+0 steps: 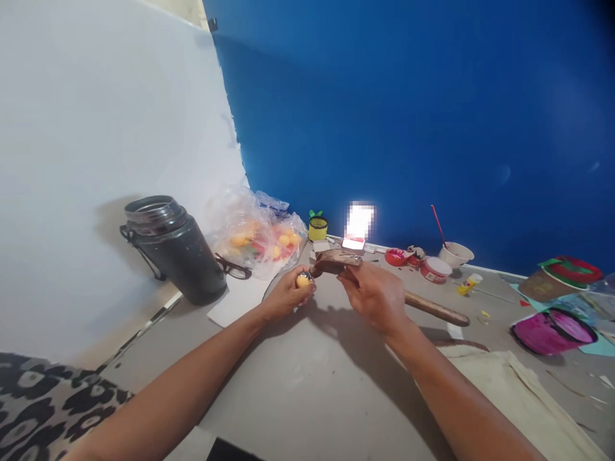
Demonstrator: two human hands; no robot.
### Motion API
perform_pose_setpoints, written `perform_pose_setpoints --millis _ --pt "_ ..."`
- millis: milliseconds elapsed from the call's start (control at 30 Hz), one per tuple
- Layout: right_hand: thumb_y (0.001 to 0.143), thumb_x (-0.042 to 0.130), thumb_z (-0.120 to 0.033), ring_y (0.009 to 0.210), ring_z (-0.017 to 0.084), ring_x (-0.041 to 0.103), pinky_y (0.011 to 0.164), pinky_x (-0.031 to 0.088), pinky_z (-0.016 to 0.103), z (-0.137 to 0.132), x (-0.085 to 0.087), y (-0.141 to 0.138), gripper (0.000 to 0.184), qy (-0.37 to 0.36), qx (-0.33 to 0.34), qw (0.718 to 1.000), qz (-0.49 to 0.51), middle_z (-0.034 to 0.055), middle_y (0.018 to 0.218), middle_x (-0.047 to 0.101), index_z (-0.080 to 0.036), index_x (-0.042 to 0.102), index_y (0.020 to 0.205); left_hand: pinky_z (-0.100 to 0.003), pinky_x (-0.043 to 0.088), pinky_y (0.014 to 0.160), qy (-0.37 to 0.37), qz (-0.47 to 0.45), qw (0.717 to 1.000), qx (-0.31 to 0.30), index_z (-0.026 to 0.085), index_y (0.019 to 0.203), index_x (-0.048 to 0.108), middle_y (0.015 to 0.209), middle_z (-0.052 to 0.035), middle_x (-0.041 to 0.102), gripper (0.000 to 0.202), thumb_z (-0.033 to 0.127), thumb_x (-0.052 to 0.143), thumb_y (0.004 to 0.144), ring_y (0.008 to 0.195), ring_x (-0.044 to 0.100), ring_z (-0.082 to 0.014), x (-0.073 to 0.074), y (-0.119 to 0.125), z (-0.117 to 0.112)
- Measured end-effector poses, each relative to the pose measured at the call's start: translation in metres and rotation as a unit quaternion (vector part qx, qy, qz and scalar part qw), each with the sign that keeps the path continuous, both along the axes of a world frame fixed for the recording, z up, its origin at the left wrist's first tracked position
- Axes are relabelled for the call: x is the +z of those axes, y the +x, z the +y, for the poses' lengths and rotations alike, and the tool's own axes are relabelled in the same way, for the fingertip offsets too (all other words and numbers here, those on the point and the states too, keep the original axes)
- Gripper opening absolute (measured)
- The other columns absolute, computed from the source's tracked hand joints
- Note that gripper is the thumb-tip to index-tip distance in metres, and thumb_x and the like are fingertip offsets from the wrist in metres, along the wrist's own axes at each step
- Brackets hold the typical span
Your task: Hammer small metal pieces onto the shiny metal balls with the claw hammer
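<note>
Well, at the far left, a black-and-pale patterned cloth (52, 410) fills the lower corner, and an uncapped dark bottle (180, 256) stands against the white wall (110, 128), its strap hanging down its left side. Just right of it are a pair of eyeglasses (234, 267), a white sheet (235, 306) and a clear plastic bag (230, 214) with orange and red pieces inside. Near the middle of the grey table (298, 384), the left hand (287, 296) has its fingers curled round a small yellow ball (303, 280) with a dark, shiny top. Beside it is the brown head of a hammer (336, 260); behind stand a yellow cup (318, 229) and a bright, blurred-out screen (359, 224). The right hand (377, 298) is bent at the hammer, whose wooden handle emerges beyond it; I cannot tell what its fingertips pinch. Farther right come a pink-and-white tub (436, 269), a white cup (455, 255) with a red stick (438, 225), a yellow tube (469, 284) and, near the edge, a magenta cup (538, 333).
</note>
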State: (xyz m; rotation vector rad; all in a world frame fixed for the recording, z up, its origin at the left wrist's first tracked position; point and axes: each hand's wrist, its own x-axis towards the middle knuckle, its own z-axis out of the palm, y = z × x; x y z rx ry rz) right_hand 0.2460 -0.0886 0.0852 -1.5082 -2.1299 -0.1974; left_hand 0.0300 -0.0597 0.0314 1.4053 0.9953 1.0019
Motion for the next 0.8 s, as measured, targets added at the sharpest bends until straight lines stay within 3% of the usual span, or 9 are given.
perform_pose_setpoints --millis 100,233,400,567,700,800 --pt "0.102 0.051 -0.036 0.082 0.023 0.065 0.069 0.034 0.030 0.001 -0.001 0.001 0.027 0.019 -0.003 1.000 0.013 0.0106 0.090 0.075 -0.021 0.073 0.108 -0.020 0.034 0.046 0.007 0.009 1.000 0.010 0.019 0.105 0.062 0.063 0.0053 0.054 0.026 0.028 0.073 0.083 0.049 0.048 -0.0092 -0.001 -0.001 0.000" --pt "0.098 0.058 -0.033 0.082 0.023 0.066 0.066 0.034 0.030 0.002 -0.002 0.002 0.023 -0.029 0.009 1.000 0.006 0.0083 0.094 0.077 -0.024 0.072 0.115 -0.021 0.033 0.047 -0.017 -0.039 0.999 -0.014 0.019 0.096 0.060 0.064 0.0050 0.054 0.023 0.029 0.075 0.082 0.049 0.047 -0.0082 0.000 0.002 -0.001" --pt "0.102 0.051 -0.038 0.087 0.025 0.067 0.074 0.040 0.031 0.001 -0.001 0.002 0.029 0.032 -0.015 0.998 0.058 0.0111 0.098 0.077 -0.022 0.072 0.114 -0.020 0.031 0.047 -0.048 -0.119 0.992 -0.001 0.018 0.100 0.059 0.067 0.0057 0.052 0.033 0.031 0.081 0.079 0.050 0.046 -0.0072 0.004 0.006 0.000" --pt "0.099 0.057 -0.031 0.093 0.025 0.066 0.072 0.039 0.031 0.003 -0.005 -0.001 0.025 -0.037 0.016 0.999 0.019 0.0087 0.104 0.075 -0.025 0.070 0.119 -0.021 0.036 0.050 -0.095 -0.178 0.979 -0.033 0.017 0.100 0.060 0.074 0.0033 0.056 0.040 0.030 0.088 0.074 0.053 0.048 -0.0068 0.007 0.005 -0.002" --pt "0.096 0.060 -0.030 0.110 0.028 0.061 0.077 0.042 0.032 0.009 -0.001 0.005 0.026 -0.002 -0.015 0.997 0.070 0.0127 0.116 0.071 -0.021 0.068 0.119 -0.022 0.048 0.058 -0.134 -0.251 0.959 0.008 0.014 0.104 0.065 0.081 -0.0022 0.060 0.037 0.032 0.086 0.079 0.069 0.059 -0.0115 0.008 -0.003 0.004" --pt "0.091 0.065 -0.028 0.100 0.026 0.063 0.074 0.041 0.032 0.013 -0.001 0.009 0.025 -0.073 -0.016 0.992 0.101 0.0090 0.107 0.072 -0.022 0.068 0.115 -0.021 0.050 0.060 -0.169 -0.306 0.935 0.060 0.013 0.101 0.065 0.076 -0.0028 0.060 0.025 0.031 0.077 0.089 0.067 0.059 -0.0111 0.010 -0.010 0.013"
